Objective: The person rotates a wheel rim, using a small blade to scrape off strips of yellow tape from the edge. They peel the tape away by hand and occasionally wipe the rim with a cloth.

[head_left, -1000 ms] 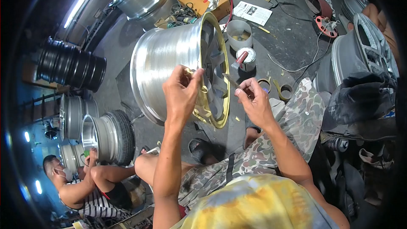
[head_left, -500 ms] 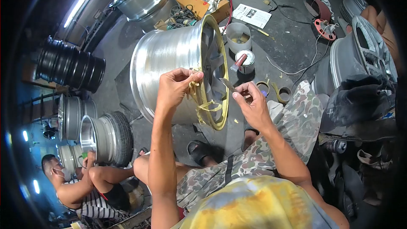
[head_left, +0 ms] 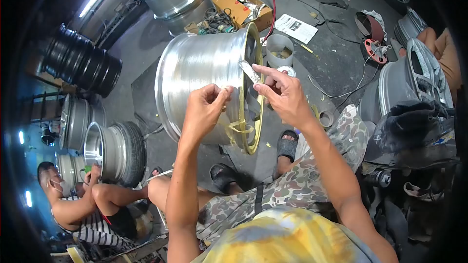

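Observation:
A polished wheel rim (head_left: 202, 58) stands on its side before me, its lip (head_left: 256, 136) edged with yellow masking tape. Loose strips of masking tape (head_left: 240, 129) hang from the lower part of that edge. My left hand (head_left: 207, 107) is closed in a pinch in front of the barrel, left of the taped lip; I cannot tell what its fingertips hold. Between thumb and fingers, my right hand (head_left: 285, 95) grips a flat metal blade (head_left: 250, 72), which slants up and left across the lip in this view.
Behind the rim are a plastic tub (head_left: 280, 51), a cardboard box (head_left: 243, 9) and a printed sheet (head_left: 296, 28). A tape roll (head_left: 325, 118) lies right of my right hand. More wheels (head_left: 404, 75) stand at the right. A person (head_left: 80, 204) works on another wheel (head_left: 105, 151) at lower left.
My right hand has moved up and left, bringing the blade over the taped lip. My left hand has drawn slightly down and left from the tape. The whole view has shifted a little.

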`<state>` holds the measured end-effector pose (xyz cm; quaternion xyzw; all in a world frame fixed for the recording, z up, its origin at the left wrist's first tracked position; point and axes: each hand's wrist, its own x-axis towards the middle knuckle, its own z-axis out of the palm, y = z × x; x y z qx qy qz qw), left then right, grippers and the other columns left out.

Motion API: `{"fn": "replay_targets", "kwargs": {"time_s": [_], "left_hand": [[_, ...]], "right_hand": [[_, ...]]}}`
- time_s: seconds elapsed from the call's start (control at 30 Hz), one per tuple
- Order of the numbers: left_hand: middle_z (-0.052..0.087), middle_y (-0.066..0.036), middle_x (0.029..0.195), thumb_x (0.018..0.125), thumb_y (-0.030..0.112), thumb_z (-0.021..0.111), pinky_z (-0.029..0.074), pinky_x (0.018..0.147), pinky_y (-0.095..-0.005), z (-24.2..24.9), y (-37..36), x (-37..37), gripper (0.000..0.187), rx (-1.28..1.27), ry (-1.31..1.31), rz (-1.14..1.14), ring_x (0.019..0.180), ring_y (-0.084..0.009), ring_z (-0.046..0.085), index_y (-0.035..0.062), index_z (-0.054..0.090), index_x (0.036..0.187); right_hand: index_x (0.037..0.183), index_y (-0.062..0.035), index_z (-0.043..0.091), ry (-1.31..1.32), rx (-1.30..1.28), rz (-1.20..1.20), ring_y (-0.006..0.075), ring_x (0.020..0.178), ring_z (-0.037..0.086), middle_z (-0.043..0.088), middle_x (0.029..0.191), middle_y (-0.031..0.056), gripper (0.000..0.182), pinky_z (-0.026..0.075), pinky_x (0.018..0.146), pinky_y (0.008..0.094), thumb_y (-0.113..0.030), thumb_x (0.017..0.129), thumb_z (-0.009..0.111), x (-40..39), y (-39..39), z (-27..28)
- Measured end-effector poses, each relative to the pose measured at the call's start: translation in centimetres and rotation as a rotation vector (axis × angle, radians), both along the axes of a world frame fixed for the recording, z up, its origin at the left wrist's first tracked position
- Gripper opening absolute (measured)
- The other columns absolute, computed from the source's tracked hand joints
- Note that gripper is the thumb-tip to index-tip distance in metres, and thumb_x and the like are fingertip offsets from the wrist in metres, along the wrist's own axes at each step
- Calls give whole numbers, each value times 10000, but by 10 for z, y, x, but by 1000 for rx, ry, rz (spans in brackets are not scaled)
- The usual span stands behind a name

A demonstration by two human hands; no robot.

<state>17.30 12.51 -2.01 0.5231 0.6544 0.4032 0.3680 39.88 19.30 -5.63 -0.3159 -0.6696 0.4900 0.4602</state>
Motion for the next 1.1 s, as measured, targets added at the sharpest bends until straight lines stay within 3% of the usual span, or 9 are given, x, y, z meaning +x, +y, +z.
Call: {"fn": "replay_targets", "kwargs": {"time_s": [0.17,0.27,0.3,0.4,0.63,0.7,0.8,0.97,1.1], "left_hand": [[626,13,711,916,369,874,432,581,-275,17,-41,3,413,-150,294,-32,664,-80,554,-7,713,857],[681,-107,730,780,431,948,508,644,-372,1,-64,3,566,-214,418,-195,671,-189,627,-64,724,941],[681,-107,730,780,431,948,508,644,-372,-10,-70,3,566,-217,417,-199,671,-189,627,-64,724,941],[717,-228,854,819,300,901,534,743,-475,-28,-84,5,419,-227,543,-316,811,-433,691,-45,732,986],[674,-220,934,930,194,747,501,809,-515,-41,-102,-11,249,-143,695,-315,917,-464,653,-24,654,1009],[640,-207,856,977,180,694,500,766,-477,-31,-105,-22,234,-65,659,-304,801,-407,636,-30,601,1021],[499,-39,729,1076,208,594,426,652,-327,3,-106,-31,244,-294,356,-153,706,-125,449,-14,575,976],[436,82,792,1114,292,586,318,630,-244,29,-121,-56,320,-108,33,39,722,-41,367,38,603,919],[479,74,801,1104,299,620,325,655,-218,33,-121,-77,320,-26,120,-6,748,-40,406,66,597,885]], "right_hand": [[1399,-38,690,-30,9,29,62,623,509,557,758,-1,417,428,579,279,-119,994,741,2,3,3],[1369,-39,709,-72,62,18,77,640,487,548,760,21,383,423,592,297,-112,994,732,1,7,1],[1364,-39,710,-78,51,46,83,648,480,547,760,36,376,426,599,304,-109,995,727,-2,8,2],[1361,-39,707,-99,85,82,90,657,472,548,762,62,373,429,606,312,-101,994,718,-13,12,10],[1351,-56,727,-13,7,54,80,610,480,599,787,37,372,427,581,304,-85,980,720,4,9,12],[1365,-66,725,-57,35,33,70,588,474,598,786,12,385,414,566,290,-99,982,733,10,6,6],[1378,-67,717,-41,14,32,68,583,462,558,760,0,395,399,557,287,-97,984,738,13,-3,5],[1385,-66,709,-87,52,71,64,675,497,509,773,7,400,417,610,292,-65,985,727,8,-2,-1],[1345,-40,720,-62,105,103,99,698,531,546,786,49,368,436,639,310,-57,977,715,-14,-3,-2]]}}
